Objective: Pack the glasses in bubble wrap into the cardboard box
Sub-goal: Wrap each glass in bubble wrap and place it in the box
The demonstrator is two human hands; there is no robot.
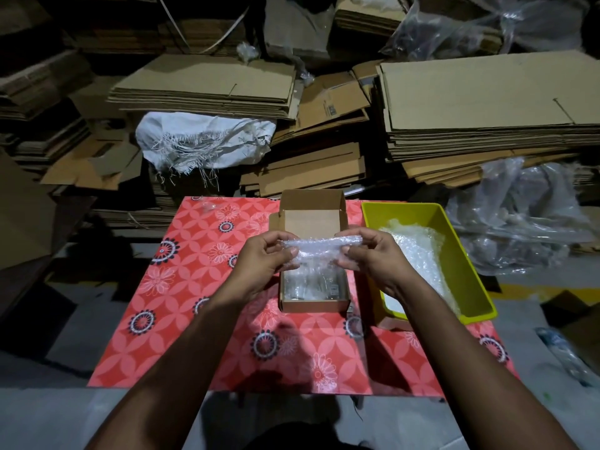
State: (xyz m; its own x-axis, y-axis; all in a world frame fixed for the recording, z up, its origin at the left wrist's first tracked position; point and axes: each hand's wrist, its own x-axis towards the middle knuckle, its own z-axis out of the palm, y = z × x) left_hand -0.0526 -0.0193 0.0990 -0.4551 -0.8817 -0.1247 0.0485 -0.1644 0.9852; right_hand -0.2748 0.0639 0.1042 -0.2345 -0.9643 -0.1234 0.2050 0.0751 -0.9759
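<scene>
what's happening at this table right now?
A person is packing glassware. Both hands, left hand and right hand, grip a bubble wrap bundle above the open cardboard box, which already holds clear wrapped pieces. More bubble wrap sits in the yellow bin to the right, on the red patterned tablecloth.

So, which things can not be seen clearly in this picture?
- Head view: what the bubble wrap holds; the wrap is cloudy, and the left hand and right hand cover its ends.
- Number of glasses in the cardboard box: clear and dim, hands over the middle.
- Yellow tub: bottom covered by loose wrap.
</scene>
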